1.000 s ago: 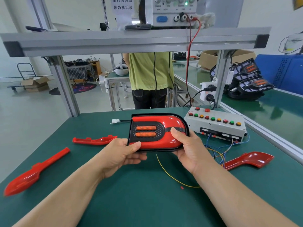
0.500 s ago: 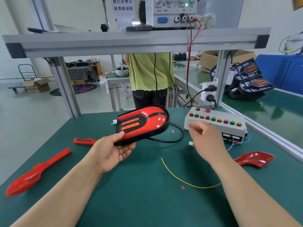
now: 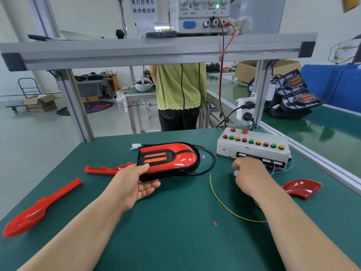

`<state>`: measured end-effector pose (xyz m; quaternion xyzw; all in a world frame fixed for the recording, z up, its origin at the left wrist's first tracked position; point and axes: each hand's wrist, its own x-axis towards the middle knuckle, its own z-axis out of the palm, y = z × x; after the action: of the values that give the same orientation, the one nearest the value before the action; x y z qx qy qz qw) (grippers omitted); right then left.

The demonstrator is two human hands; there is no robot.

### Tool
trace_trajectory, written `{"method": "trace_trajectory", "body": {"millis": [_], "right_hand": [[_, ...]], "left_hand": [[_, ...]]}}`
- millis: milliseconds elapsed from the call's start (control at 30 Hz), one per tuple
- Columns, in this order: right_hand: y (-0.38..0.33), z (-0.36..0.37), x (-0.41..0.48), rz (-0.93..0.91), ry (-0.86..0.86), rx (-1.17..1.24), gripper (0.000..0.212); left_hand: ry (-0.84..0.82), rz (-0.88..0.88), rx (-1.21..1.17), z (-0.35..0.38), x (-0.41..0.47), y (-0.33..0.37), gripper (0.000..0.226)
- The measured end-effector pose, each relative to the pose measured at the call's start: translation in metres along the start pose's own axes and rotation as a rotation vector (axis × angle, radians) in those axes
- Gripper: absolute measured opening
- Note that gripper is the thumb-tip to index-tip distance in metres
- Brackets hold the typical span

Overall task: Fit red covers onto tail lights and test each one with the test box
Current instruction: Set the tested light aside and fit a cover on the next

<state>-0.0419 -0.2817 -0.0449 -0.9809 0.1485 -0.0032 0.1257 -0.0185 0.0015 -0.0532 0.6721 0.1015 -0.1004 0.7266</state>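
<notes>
On the near part of the green bench mat (image 3: pixel 175 241) lie a tiny red plastic chip (image 3: pixel 215 223) and a thin yellow wire (image 3: pixel 212 184) that curves toward the right forearm. At the left edge lies a long, glossy red spoon-shaped cover (image 3: pixel 39 210).

Further in, the left hand (image 3: pixel 136 182) grips the near left end of the tail light (image 3: pixel 175 159), a black housing with a red cover fitted over it and two orange strips. The thumb lies on top and the fingers curl beneath. The light tilts slightly; whether its far end rests on the mat cannot be told.

The right hand (image 3: pixel 250 177) has its fingers curled round a small white plug (image 3: pixel 236 173), most of it hidden, just in front of the test box. Right of that arm lies a curved red shell cover (image 3: pixel 301 187), and left of the light a narrow red trim strip (image 3: pixel 105 170).

A black cable (image 3: pixel 214 159) loops from behind the light, and a white connector (image 3: pixel 135 146) lies at its far left corner. Beyond stands the white test box (image 3: pixel 254 151) with its rows of red, green and yellow buttons.

Past the bench stands a person in a green shirt (image 3: pixel 179 87), and uncovered black tail lights (image 3: pixel 293 94) are stacked far right. A grey power supply (image 3: pixel 203 14) sits on the aluminium shelf (image 3: pixel 156 51).
</notes>
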Motion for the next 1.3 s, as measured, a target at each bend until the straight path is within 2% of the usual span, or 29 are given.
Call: {"method": "trace_trajectory", "body": {"millis": [67,200,367,600,800,900,967,1067,1200,1300], "right_hand": [[0.002,0.004,-0.001,-0.015,0.088,0.056,0.034],[0.0,0.007,-0.002,-0.072,0.265,0.238,0.051],[-0.005,0.009,-0.001,-0.18,0.333,0.389,0.044],[-0.003,0.014,0.002,-0.187,0.258,0.375,0.046],[-0.005,0.016,0.0,-0.257,-0.07,0.194,0.058],[-0.005,0.016,0.001,-0.278,-0.112,0.138,0.047],[-0.006,0.014,0.0,-0.289,-0.11,0.123,0.033],[-0.007,0.008,-0.005,-0.301,-0.153,0.179,0.021],[-0.01,-0.001,-0.011,-0.331,-0.248,0.223,0.02],[-0.009,-0.003,-0.011,-0.334,-0.271,0.236,0.018]], "left_hand": [[-0.016,0.009,0.045,0.001,-0.001,-0.001,0.012],[-0.062,-0.023,0.115,0.0,-0.002,0.002,0.016],[-0.105,-0.054,0.17,-0.005,-0.004,0.005,0.019],[-0.305,-0.154,0.368,-0.008,-0.013,0.015,0.032],[-0.41,-0.133,0.516,-0.017,-0.017,0.022,0.048],[-0.43,-0.141,0.613,-0.025,-0.018,0.026,0.038],[-0.398,-0.139,0.659,-0.033,-0.015,0.028,0.047],[-0.249,-0.054,0.709,-0.04,-0.009,0.03,0.057],[0.082,0.203,0.645,-0.031,0.014,0.025,0.037],[0.285,0.354,0.756,-0.021,0.038,0.031,0.025]]}}
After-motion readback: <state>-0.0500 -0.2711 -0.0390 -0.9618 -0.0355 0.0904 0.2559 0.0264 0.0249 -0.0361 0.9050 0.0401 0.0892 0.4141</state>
